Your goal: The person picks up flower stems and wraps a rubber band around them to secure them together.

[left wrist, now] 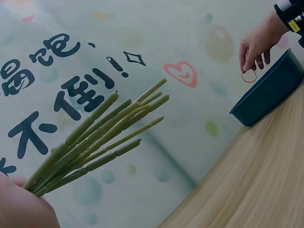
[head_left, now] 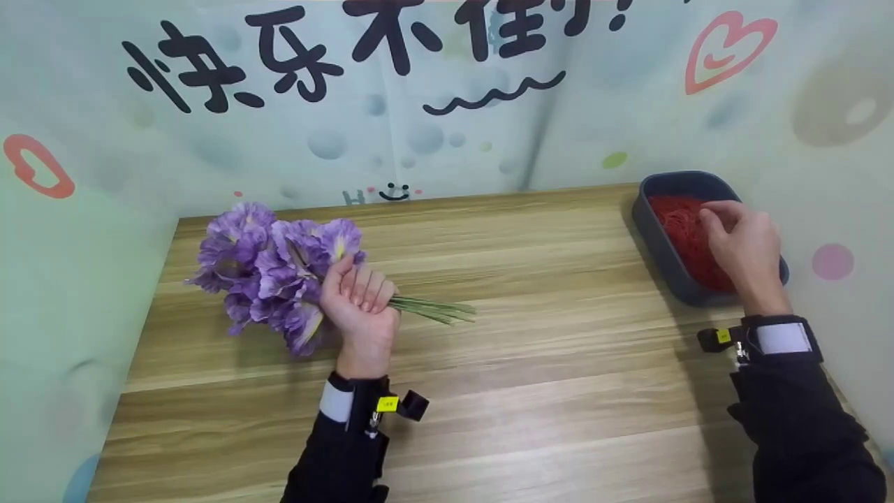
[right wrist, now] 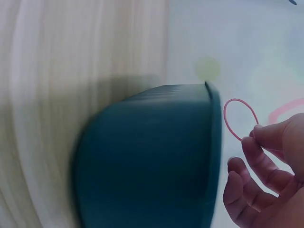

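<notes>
1 red band [right wrist: 235,99], centre right of right-wrist view, pinched in fingers [right wrist: 262,161] of right hand [head_left: 746,241]; indistinct from head | 1 purple bunch [head_left: 272,272], left in head view, left hand [head_left: 360,300] curled round stems [left wrist: 90,142]; blooms [head_left: 241,230] show only there | 1 tub [left wrist: 268,92], head upper right, tangled bands [head_left: 688,237] uncountable | 1 desk [head_left: 559,363]

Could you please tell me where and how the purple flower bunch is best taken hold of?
I'd probably grip the stems just below the blooms, coming from the person's near side, as the left hand does: the stems converge into a narrow bundle there, while the blooms spread wide and look delicate.
</notes>
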Demonstrator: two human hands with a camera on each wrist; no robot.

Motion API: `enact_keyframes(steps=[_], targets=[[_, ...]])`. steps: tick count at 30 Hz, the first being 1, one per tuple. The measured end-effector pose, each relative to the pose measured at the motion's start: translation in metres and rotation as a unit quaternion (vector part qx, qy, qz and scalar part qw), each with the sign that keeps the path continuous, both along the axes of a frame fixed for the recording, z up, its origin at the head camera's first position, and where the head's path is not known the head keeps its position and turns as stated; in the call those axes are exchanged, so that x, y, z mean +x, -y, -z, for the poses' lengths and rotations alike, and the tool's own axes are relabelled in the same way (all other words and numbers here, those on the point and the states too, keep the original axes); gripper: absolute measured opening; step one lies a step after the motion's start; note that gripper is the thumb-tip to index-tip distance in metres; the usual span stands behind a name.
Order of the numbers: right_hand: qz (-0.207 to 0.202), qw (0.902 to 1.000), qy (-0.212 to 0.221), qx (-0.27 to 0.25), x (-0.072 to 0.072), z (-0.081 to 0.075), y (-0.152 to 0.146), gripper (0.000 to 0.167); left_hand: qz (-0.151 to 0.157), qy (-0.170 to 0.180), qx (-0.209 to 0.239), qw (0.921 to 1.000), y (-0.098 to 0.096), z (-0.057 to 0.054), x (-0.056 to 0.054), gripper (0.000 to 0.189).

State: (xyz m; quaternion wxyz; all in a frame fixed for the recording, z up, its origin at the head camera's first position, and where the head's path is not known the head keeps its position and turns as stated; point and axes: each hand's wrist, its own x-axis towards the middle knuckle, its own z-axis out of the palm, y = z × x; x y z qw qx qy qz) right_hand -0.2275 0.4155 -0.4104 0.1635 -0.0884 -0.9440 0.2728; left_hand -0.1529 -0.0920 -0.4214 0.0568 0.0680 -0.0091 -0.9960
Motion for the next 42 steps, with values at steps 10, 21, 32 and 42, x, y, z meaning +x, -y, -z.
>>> enact_keyframes(steps=[10,21,32,42], targets=[[-0.036,0.9986,-0.031,-0.024,0.011,-0.015,0.028,0.037,0.004,0.006,0.005,1.0000,0.002,0.001,0.000,0.059],[-0.130,0.9826,-0.129,-0.033,0.026,-0.028,0.085,0.021,-0.010,0.023,-0.022,0.9994,0.000,0.001,-0.002,0.060],[-0.239,0.9607,-0.122,-0.071,0.047,-0.031,0.142,0.015,-0.002,0.004,-0.017,0.9999,0.000,0.001,-0.002,0.061],[-0.333,0.9362,-0.100,-0.049,0.065,-0.028,0.185,0.014,-0.001,0.014,-0.009,0.9999,0.000,0.002,-0.003,0.061]])
